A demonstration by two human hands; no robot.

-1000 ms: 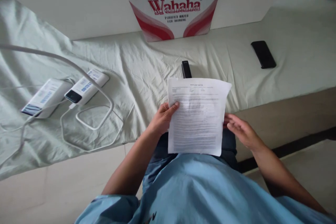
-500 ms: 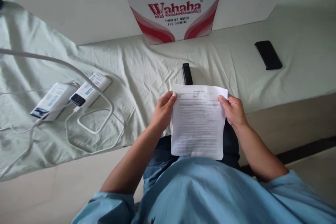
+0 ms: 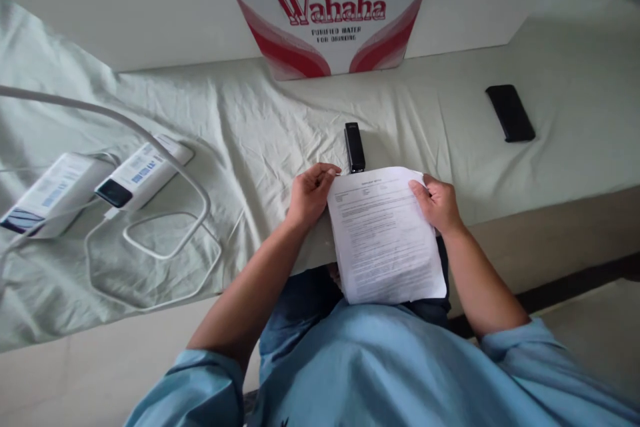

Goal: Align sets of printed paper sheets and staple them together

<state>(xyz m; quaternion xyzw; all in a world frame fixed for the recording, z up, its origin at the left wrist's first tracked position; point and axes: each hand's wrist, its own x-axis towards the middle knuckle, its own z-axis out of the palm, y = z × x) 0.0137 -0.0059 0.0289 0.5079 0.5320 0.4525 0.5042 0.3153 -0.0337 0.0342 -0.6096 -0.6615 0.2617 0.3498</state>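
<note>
Over wrinkled cloth, both hands (image 3: 375,197) pinch thin printed paper (image 3: 387,240) by its top corners.

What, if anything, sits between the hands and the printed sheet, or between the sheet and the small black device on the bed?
Nothing visible. The left hand pinches the printed sheet at its top left corner, and the right hand holds its top right edge. The small black device lies just beyond the sheet's top edge on bare bedsheet.

A Wahaha box (image 3: 330,20), black phone (image 3: 510,113), two power banks (image 3: 140,173) and white cables (image 3: 165,240) lie on the sheet (image 3: 260,120).
</note>
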